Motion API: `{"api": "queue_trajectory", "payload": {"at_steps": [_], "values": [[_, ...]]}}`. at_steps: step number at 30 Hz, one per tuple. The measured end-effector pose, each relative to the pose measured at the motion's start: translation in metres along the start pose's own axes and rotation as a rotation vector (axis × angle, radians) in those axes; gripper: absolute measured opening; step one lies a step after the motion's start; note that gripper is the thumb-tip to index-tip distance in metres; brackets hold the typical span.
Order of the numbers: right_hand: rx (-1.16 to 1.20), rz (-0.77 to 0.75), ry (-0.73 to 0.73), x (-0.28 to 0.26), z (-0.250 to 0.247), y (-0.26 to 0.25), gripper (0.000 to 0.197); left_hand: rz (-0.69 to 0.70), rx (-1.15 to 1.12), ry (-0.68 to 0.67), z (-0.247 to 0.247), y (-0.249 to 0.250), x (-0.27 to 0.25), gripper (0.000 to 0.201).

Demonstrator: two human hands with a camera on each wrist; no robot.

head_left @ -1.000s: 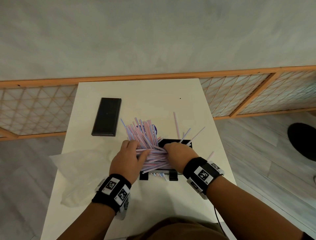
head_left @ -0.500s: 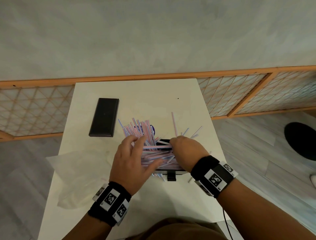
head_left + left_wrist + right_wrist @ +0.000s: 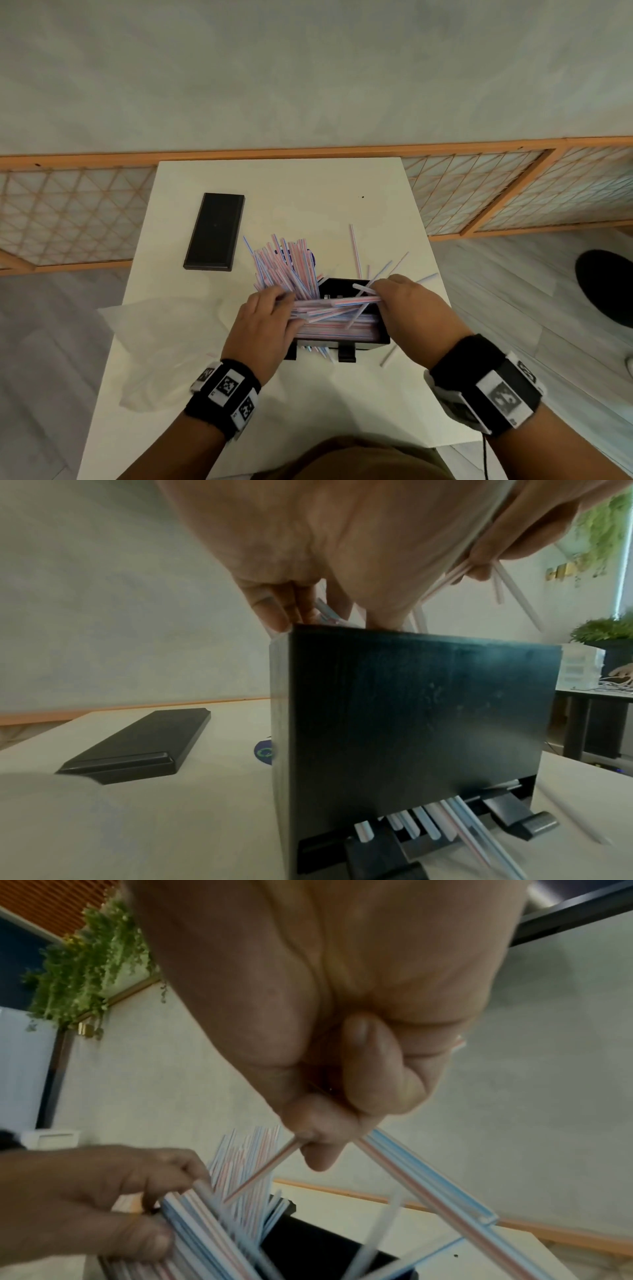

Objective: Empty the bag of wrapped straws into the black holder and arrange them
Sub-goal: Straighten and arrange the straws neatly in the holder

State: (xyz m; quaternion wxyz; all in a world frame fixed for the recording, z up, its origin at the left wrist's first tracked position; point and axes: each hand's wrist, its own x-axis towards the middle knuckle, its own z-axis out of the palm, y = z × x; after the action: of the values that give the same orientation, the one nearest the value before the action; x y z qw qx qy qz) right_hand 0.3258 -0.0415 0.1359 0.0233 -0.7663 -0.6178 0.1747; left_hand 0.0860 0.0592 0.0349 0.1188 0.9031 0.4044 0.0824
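Standing on a white rectangular table (image 3: 342, 404), a black box-shaped straw holder (image 3: 376, 337) sits between two bare hands. Thin straws in pink, blue and white striped paper wrappers (image 3: 329, 308) lie crosswise in its open top, and a second bunch fans upward and away from its far left corner. A few loose ones rest on the table beyond and to the right, and several poke out of the slot at the holder's base. The left hand (image 3: 263, 325) is at the holder's left end, fingers curled around the ends of the straws. The right hand (image 3: 407, 308) is at the right end — its thumb and fingers pinch a few straws, seen crossing below the fist from the right wrist. A crumpled clear plastic bag (image 3: 164, 342) lies flat on the table's left side, beside the left wrist. A flat black rectangular lid (image 3: 215, 232) lies further back on the left, well apart from the holder.
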Motion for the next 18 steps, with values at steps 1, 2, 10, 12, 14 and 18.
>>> {"api": "queue_trajectory", "payload": {"at_steps": [1, 2, 10, 12, 14, 18], "values": [[0.015, -0.018, 0.004, 0.001, 0.000, 0.000, 0.018, 0.017, -0.033, -0.019, 0.001, 0.000, 0.001, 0.052], [0.023, -0.039, 0.002, 0.004, 0.000, -0.002, 0.018, 0.026, -0.088, -0.043, 0.001, 0.000, 0.003, 0.052], [0.039, -0.096, -0.144, 0.044, 0.031, -0.035, 0.027, -0.117, -0.430, -0.047, -0.009, -0.004, 0.005, 0.084], [0.063, -0.108, -0.180, 0.048, 0.039, -0.039, 0.035, -0.145, -0.443, -0.012, -0.013, -0.007, 0.000, 0.087], [0.084, -0.115, -0.188, 0.046, 0.040, -0.041, 0.043, -0.184, -0.443, 0.010, -0.017, -0.011, -0.005, 0.089], [0.077, -0.133, -0.073, 0.034, 0.041, -0.035, 0.037, -0.249, -0.477, 0.030, -0.021, -0.017, -0.014, 0.090]]}}
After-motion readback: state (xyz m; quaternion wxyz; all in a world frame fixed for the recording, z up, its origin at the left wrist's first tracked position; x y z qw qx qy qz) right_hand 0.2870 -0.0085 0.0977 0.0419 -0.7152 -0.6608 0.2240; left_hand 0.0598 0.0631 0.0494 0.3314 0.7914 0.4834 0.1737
